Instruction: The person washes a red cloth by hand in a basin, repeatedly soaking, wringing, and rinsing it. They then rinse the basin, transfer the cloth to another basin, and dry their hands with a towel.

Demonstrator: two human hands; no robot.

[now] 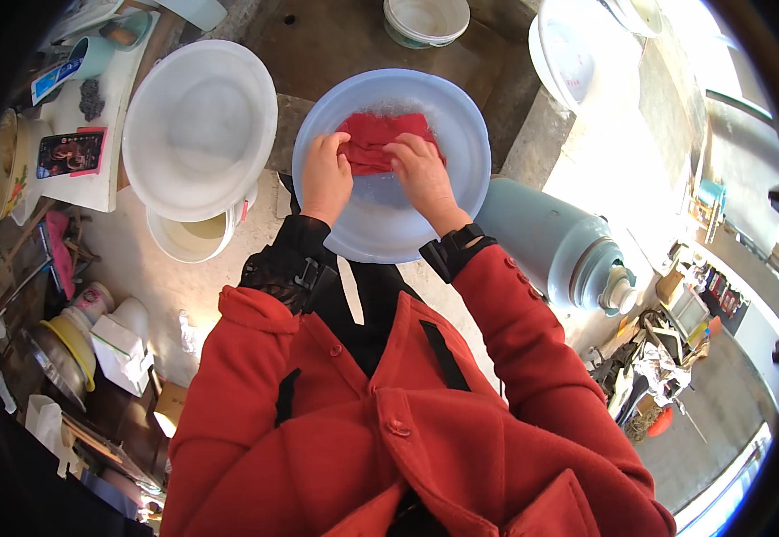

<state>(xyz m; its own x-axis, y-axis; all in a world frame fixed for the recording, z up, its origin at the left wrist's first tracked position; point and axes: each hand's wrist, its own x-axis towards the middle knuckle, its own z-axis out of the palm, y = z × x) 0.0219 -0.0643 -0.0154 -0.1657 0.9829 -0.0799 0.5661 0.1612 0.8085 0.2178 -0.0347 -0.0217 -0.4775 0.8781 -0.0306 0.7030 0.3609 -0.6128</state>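
A blue plastic basin (389, 228) with soapy suds along its far side stands in front of me. In it lies a wet, folded red cloth (379, 137). My left hand (328, 176) holds the cloth's left edge between thumb and fingers. Over its right part, my right hand (423, 171) rests with curled fingers touching the fabric; what is under its fingertips is hidden. Both wrists wear black straps.
A large white basin (201, 127) sits over a white bucket (191, 240) at the left. A big light-blue vacuum flask (544, 235) lies at the right. Beyond are a small white bucket (427, 21) and another basin (567, 60). A phone (68, 154) rests on a white board (104, 171).
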